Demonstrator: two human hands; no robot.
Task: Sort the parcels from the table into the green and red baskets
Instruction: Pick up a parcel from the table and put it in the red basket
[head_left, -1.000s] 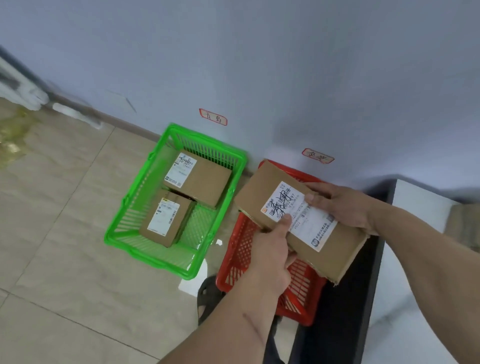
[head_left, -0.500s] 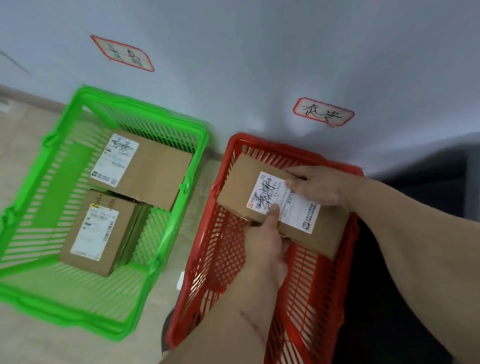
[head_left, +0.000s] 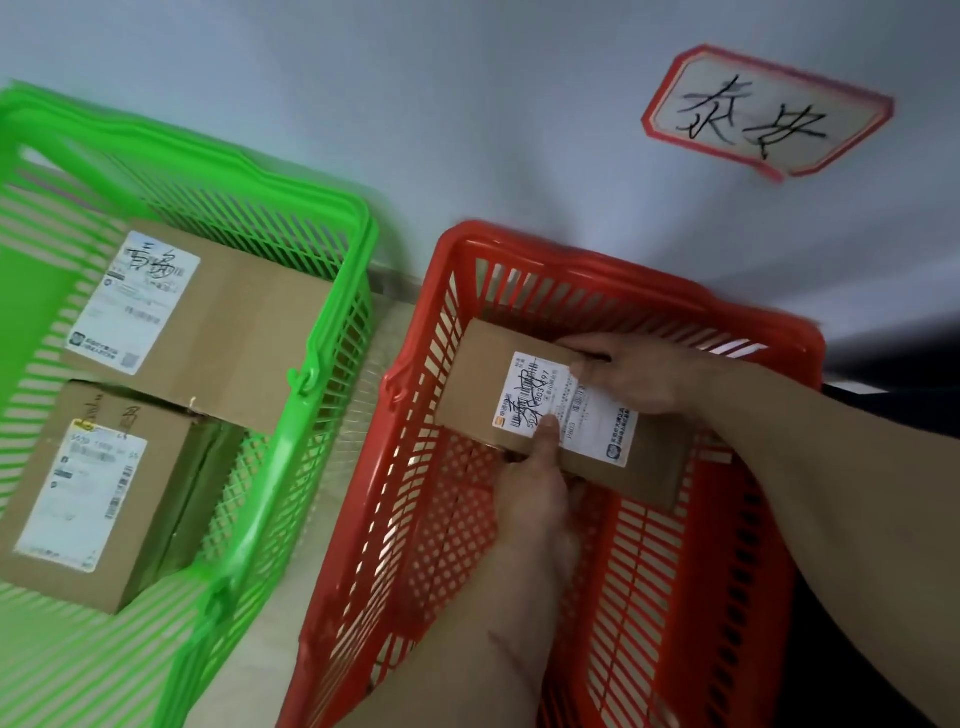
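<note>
A brown cardboard parcel (head_left: 483, 374) with a white shipping label is held low inside the red basket (head_left: 415, 467), toward its far end. My left hand (head_left: 540, 488) grips its near edge, thumb pressed on the label. My right hand (head_left: 634, 374) grips its far right edge, fingers curled over the top. Whether the parcel touches the basket floor is hidden. The green basket (head_left: 332, 322) stands to the left and holds two labelled cardboard parcels: a flat one (head_left: 234, 332) at the back and a smaller box (head_left: 98, 493) in front.
Both baskets stand on a tiled floor against a pale wall. A red-bordered handwritten sign (head_left: 763, 111) is stuck on the wall above the red basket. A narrow strip of floor (head_left: 358, 410) separates the baskets. A dark surface (head_left: 893, 374) borders the red basket's right.
Both hands have lowered the parcel from above the red basket's rim down into it. The view has moved in closer to the baskets.
</note>
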